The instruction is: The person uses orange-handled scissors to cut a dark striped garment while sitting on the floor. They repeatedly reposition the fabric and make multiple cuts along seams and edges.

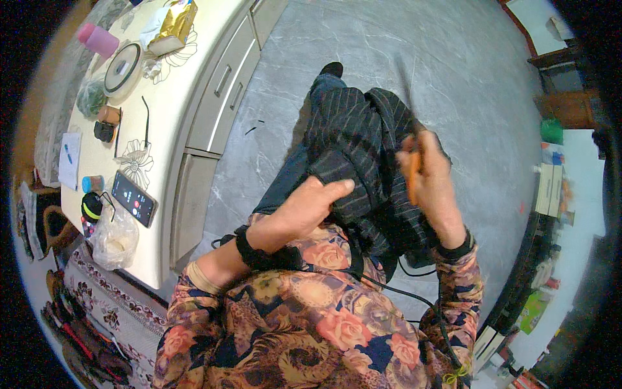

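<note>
A dark pinstriped cloth garment (340, 180) lies bunched across my lap. My left hand (311, 199) grips a fold of it, thumb on top. Above the garment's right side, my right hand (430, 175) is closed around the orange handle (414, 177) of a tool, blurred by motion. Its long, thin dark shaft or blade (404, 80) points away from me over the floor; the exact kind of tool cannot be told. The garment hides most of my legs.
At the left stands a cream table (165, 112) with a smartphone (134, 198), eyeglasses (147, 121), a plastic bag (115, 243), a round lidded container (122, 70) and a pink bottle (99, 41). Dark scraps (250, 130) lie on the grey floor. A black cable (388, 287) crosses my front.
</note>
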Demonstrator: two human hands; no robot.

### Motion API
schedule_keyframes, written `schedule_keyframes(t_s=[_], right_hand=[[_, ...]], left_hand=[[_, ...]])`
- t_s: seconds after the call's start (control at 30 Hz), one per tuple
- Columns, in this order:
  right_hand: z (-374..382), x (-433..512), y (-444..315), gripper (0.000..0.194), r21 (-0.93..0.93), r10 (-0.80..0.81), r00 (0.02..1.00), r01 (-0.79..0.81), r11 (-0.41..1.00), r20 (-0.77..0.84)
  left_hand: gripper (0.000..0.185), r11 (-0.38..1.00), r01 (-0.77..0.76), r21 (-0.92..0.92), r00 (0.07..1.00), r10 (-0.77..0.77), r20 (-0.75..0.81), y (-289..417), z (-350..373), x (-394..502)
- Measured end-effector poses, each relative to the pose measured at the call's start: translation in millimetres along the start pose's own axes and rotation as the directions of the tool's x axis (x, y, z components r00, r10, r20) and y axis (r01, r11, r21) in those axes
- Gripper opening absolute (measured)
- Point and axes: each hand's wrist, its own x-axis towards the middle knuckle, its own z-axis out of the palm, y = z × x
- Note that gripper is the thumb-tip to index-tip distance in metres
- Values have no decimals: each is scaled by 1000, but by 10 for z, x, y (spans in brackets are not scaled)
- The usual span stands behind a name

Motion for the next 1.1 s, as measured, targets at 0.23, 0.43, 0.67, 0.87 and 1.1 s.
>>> schedule_keyframes(t_s=[0.23,0.43,0.67,0.87,1.1], right_hand=[[-628,93,361,37,-424,-222,906,52,904,-362],[-557,-238,384,37,-296,39,993,-71,952,-113],[-199,-720,508,30,-139,34,997,-24,990,68],[264,-1057,556,35,-6,-22,980,24,1000,197],[364,-1170,336,53,-116,107,920,-68,991,377]], left_hand=[[31,554,-138,-821,976,219,-16,444,-616,322],[26,580,-221,-784,960,270,-71,335,-871,732],[25,704,-173,-689,984,145,-99,203,-977,744],[28,580,-134,-804,989,123,-76,480,-1069,844],[39,550,-278,-787,960,127,-251,766,-956,1018]])
